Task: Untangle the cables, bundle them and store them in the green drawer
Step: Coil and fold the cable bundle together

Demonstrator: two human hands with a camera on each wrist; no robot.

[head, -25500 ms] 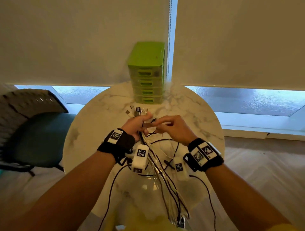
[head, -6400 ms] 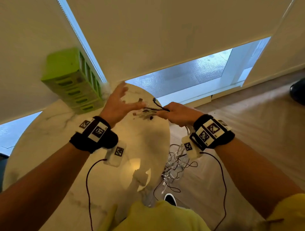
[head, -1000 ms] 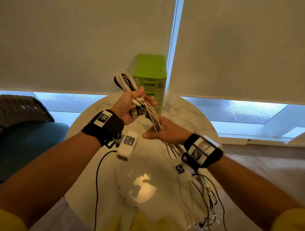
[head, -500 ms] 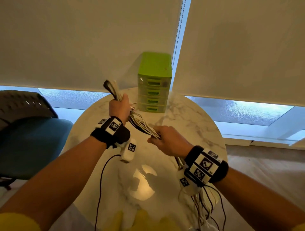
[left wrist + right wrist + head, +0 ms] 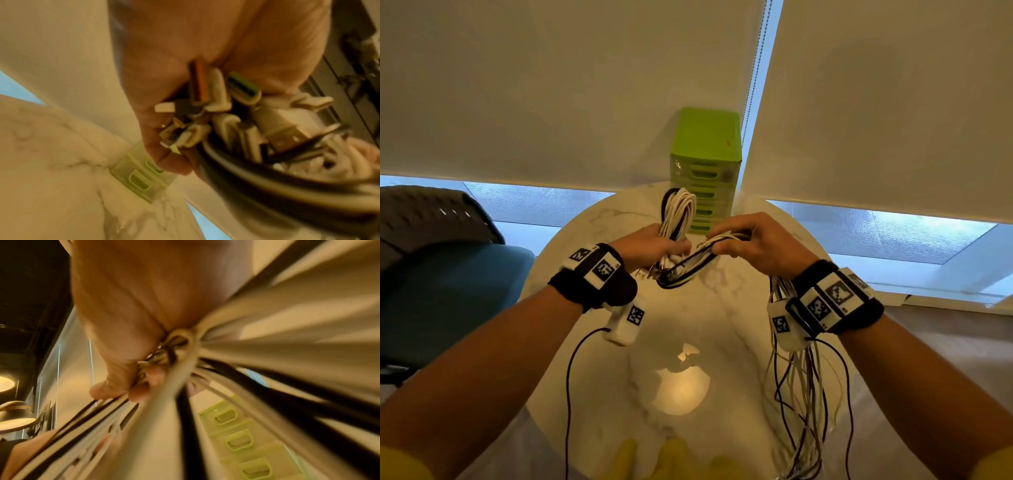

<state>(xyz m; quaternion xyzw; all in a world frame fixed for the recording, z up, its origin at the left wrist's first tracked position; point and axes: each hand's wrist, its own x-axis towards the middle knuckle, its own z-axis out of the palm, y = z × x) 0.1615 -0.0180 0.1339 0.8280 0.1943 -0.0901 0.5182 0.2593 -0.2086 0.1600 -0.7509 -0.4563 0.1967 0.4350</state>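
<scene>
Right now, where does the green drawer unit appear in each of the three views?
Head view: the green drawer unit stands upper centre, at the table's far edge behind the cables.
Left wrist view: lower centre, partly behind the left hand.
Right wrist view: lower right, behind blurred cables.
Shared landmark: its slotted drawer handles.

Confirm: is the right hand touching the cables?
Touching. The head view shows the right hand with fingers curled round the cables; the right wrist view shows the same strands running through its grip.
</scene>
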